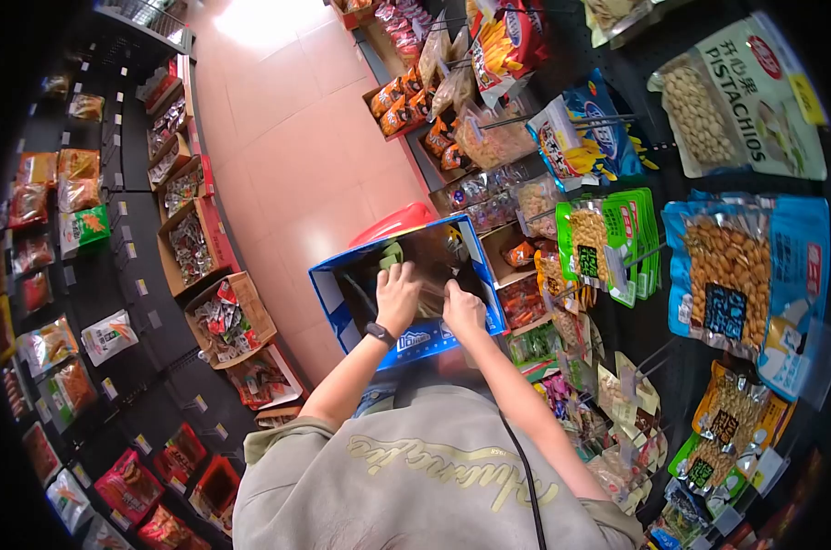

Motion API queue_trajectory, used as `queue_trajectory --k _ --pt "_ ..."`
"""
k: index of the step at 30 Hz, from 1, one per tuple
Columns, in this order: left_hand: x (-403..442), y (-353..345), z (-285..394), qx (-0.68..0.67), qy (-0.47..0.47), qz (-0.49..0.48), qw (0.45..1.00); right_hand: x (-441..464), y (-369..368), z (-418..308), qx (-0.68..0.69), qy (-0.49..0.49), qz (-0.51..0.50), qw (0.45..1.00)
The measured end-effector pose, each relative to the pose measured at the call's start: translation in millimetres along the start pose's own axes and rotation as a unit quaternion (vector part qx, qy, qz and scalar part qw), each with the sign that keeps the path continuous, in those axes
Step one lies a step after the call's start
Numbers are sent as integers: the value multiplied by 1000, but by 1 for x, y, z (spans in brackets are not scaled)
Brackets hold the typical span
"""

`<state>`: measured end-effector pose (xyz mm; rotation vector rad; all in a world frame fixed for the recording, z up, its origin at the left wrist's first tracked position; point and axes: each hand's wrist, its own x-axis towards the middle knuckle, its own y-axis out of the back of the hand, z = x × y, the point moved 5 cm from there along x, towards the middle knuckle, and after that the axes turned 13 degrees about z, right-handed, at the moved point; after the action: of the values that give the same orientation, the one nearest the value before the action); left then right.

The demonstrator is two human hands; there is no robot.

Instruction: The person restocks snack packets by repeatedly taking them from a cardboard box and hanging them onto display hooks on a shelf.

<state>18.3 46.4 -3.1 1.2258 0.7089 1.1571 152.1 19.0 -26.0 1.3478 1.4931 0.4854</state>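
A blue cardboard box (pixel 409 352) with an open top stands in front of me, its inside dark. Both my hands reach into it. My left hand (pixel 397 295), with a dark band on the wrist, has its fingers stretched out beside a green packet (pixel 391 255). The fingers of my right hand (pixel 464 307) are curled closed near the box's right side. What they hold is hidden. Between the hands is a blurred, brownish, see-through patch that I cannot make out.
Hanging snack bags line the right rack, among them a pistachio bag (pixel 746 105) and a blue nut bag (pixel 723 275). Cartons of small packets (pixel 195 247) line the left shelf. A red object (pixel 393 223) lies behind the box on the tiled floor (pixel 296 119).
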Motion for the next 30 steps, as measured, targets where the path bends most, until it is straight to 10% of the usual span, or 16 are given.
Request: queue_trajectory --k 10,14,22,30 --pt "33 147 47 -163 -8 154 974 -59 138 -11 197 122 325 917" --pt "48 196 90 -383 -17 112 917 -88 188 15 559 61 220 797" --pt "54 240 207 -678 77 31 730 -174 253 67 737 95 215 634" --pt "32 241 350 -741 12 -56 669 -278 308 127 593 13 496 635"
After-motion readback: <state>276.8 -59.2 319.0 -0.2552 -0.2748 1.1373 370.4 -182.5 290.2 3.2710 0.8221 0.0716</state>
